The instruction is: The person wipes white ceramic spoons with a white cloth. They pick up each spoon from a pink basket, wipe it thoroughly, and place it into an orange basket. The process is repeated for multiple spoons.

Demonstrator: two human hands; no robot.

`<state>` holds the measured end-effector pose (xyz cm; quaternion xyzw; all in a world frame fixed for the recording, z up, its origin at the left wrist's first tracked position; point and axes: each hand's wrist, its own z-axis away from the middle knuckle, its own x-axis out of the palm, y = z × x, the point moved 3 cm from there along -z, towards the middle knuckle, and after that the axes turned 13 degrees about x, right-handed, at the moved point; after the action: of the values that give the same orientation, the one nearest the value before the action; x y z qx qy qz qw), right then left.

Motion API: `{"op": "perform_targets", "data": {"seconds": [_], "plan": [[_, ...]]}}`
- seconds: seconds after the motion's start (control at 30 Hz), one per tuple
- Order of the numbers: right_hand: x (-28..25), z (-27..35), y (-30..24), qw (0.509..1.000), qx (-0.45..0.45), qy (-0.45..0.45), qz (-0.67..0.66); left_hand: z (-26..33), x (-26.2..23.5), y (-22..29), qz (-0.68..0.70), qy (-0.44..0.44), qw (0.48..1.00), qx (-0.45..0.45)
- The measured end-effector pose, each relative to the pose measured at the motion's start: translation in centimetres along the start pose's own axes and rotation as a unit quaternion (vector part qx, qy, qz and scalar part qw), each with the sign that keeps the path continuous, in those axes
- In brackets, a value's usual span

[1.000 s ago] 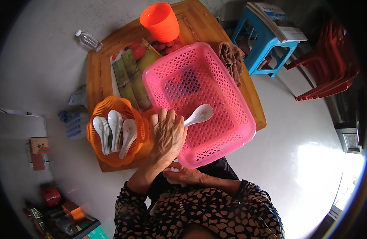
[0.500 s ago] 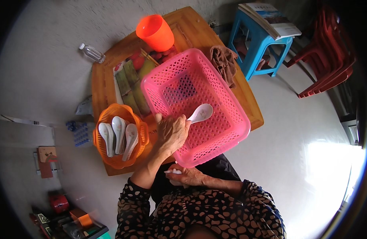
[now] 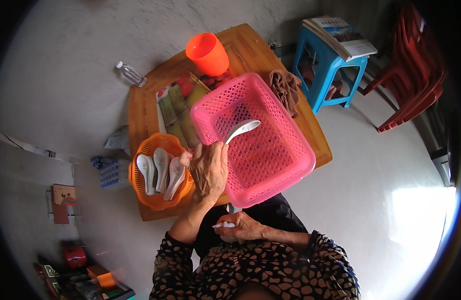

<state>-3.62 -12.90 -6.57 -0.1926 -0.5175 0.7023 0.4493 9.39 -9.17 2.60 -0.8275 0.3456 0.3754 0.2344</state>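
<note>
My left hand [image 3: 209,167] pinches the handle of a white soup spoon [image 3: 244,127]. The spoon is tilted, and its bowl hangs over the pink plastic basket [image 3: 291,111], seen from the side. Down near my lap, my right hand [image 3: 244,227] is closed around something white [image 3: 223,225], mostly hidden by the fingers. Left of my left hand stands a round orange basket [image 3: 151,201] with stacks of white soup spoons [image 3: 162,165] leaning in it, handles toward me.
The baskets rest on a wooden table [image 3: 250,45] with an orange cup [image 3: 209,56], chopsticks [image 3: 200,82] and a brown cloth [image 3: 284,90]. A clear bottle [image 3: 132,74] stands beyond the left edge. A blue stool [image 3: 326,70] and stacked red chairs [image 3: 413,80] are at right.
My left hand has drawn back left with the spoon, which has turned from showing its bowl's face to its side. The whole view has shifted slightly. My right hand keeps its grip.
</note>
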Motion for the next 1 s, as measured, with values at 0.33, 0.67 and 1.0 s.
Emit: {"op": "perform_targets", "data": {"seconds": [0.33, 0.67, 1.0], "plan": [[-1.8, 4.0, -4.4, 0.977, -0.144, -0.081, -0.138, 3.0, -0.9, -1.1, 0.42, 0.07, 0.858, -0.287], [-7.4, 3.6, -12.3, 0.688, -0.324, 0.603, 0.24, 3.2, -3.6, 1.4, 0.229, 0.108, 0.945, -0.208], [-6.5, 0.1, -10.0, 0.792, -0.33, 0.472, 0.204, 4.1, -3.4, 1.8, 0.291, 0.086, 0.921, -0.246]]}}
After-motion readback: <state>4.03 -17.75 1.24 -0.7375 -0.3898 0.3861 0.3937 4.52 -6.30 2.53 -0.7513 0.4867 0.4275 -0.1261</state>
